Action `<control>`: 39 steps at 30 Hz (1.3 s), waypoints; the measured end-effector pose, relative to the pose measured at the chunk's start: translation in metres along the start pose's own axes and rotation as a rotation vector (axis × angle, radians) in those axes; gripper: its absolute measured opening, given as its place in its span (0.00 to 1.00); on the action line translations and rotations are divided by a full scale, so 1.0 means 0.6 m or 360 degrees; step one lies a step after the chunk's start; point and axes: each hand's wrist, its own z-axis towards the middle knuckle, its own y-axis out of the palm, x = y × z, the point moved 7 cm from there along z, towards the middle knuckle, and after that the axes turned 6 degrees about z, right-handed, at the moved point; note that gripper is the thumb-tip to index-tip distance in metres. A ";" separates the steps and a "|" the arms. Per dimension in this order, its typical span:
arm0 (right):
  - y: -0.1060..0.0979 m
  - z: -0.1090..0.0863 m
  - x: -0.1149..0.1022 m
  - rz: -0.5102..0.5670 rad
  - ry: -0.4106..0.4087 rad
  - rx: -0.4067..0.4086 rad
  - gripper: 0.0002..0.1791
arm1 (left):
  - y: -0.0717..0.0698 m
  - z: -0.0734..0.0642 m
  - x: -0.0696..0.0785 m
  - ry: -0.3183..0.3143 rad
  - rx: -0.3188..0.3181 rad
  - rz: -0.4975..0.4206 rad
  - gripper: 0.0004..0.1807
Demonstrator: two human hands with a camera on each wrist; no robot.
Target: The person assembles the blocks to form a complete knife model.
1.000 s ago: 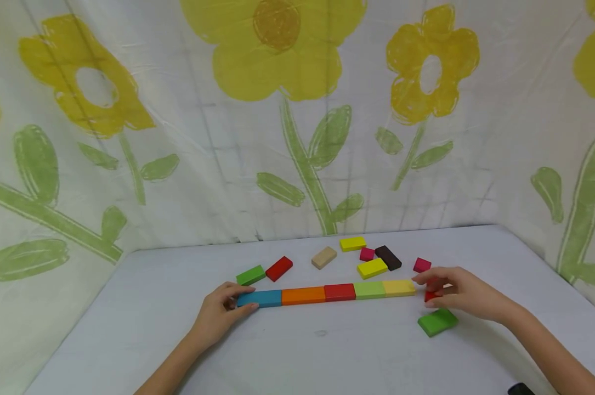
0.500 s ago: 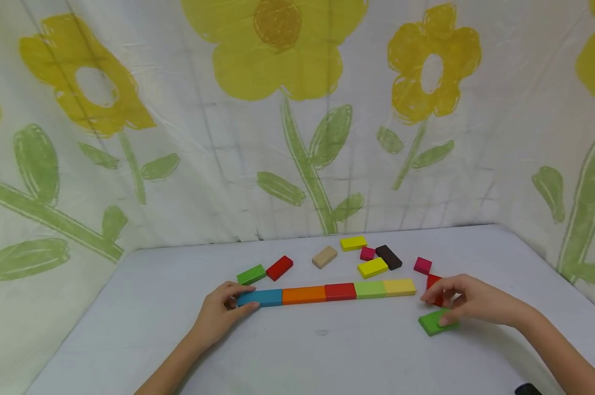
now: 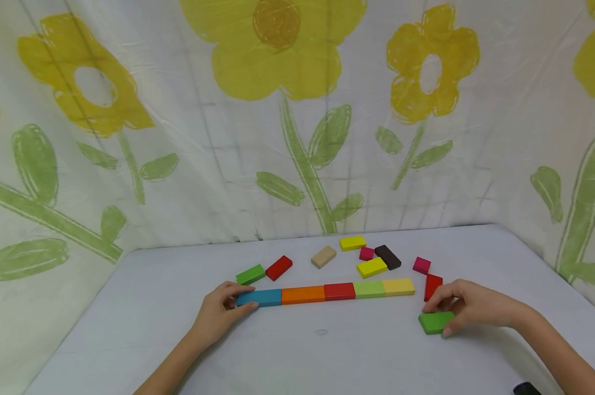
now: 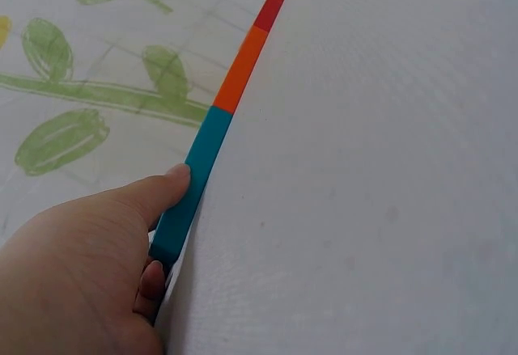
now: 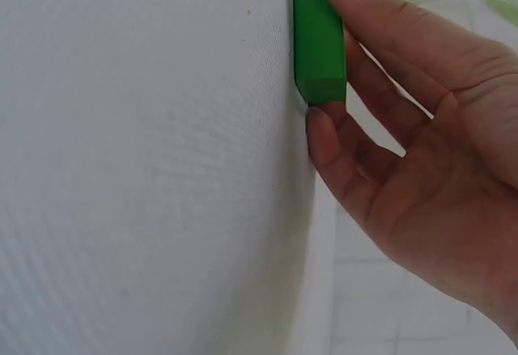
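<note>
A straight row of flat blocks lies across the table, end touching end: blue [image 3: 265,298], orange [image 3: 303,295], red [image 3: 340,292], light green [image 3: 369,289] and pale yellow [image 3: 399,287]. My left hand [image 3: 217,311] grips the blue block's outer end, its thumb along the near side, as the left wrist view also shows. Right of the row, my right hand [image 3: 482,304] pinches a green block [image 3: 431,322] between thumb and fingers, low at the table. Just behind that hand lies another red block [image 3: 433,286]. In the right wrist view, fingers hide part of the green block [image 5: 320,40].
Behind the row lie loose blocks: green [image 3: 250,274], red [image 3: 279,268], beige [image 3: 323,257], two yellow ones, dark brown [image 3: 388,257] and two small crimson ones. A flowered cloth [image 3: 228,164] hangs behind the table [image 3: 322,356]. A black object [image 3: 526,389] shows at the bottom right.
My right hand has moved from the red block toward me, to the green block. It now pinches that block, which has turned slightly. My left hand and the row stay put.
</note>
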 end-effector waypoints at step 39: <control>0.007 0.026 -0.048 -0.0163 -0.0162 -0.0004 0.15 | 0.001 0.000 0.001 0.0021 0.0004 -0.0026 0.17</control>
